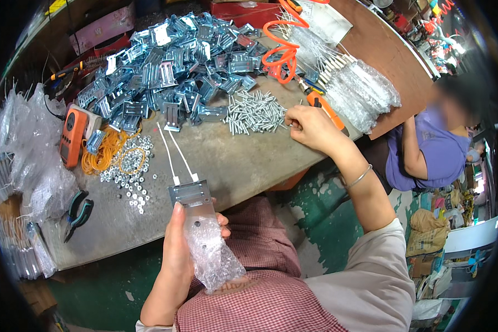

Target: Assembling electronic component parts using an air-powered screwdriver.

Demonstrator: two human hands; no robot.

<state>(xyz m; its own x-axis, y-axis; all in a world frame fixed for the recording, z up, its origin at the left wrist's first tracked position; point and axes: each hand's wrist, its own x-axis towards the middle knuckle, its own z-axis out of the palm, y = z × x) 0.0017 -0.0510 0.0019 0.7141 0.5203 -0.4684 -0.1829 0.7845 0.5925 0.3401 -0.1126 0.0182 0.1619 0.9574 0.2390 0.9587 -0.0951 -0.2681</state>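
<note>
My left hand [178, 246] holds a small clear plastic bag [211, 252] with a flat metal bracket [191, 195] half inside it, two white cable ties [174, 152] sticking up from the bracket. My right hand [311, 126] reaches out to the pile of silver screws [254, 112] on the grey worktable [227, 160], fingers pinched at the pile's right edge; whether a screw is between them I cannot tell.
A big heap of metal brackets [174, 66] fills the back of the table. Small nuts [131, 169], yellow wire, an orange meter [72, 135], pliers [77, 213] and bagged parts [27, 144] lie left. An orange coiled hose [279, 52] and an orange tool [323, 105] sit right. Another person [426, 146] sits at right.
</note>
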